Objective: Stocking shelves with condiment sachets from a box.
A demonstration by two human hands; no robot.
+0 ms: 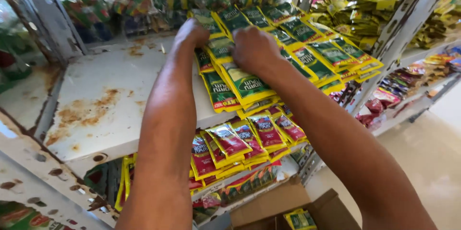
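While pressing green packets (245, 83): two hands (left hand (191, 33), right hand (253, 50)).

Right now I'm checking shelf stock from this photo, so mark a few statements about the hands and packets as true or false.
1. Both hands, left hand and right hand, rest on the green-and-yellow flat foil packets. True.
2. The red-and-yellow foil packets lie on the shelf above the green ones. False: they lie on the shelf below.
3. The white metal shelf shows rust stains. True.
4. The brown cardboard box sits on the top shelf. False: it is down on the floor.
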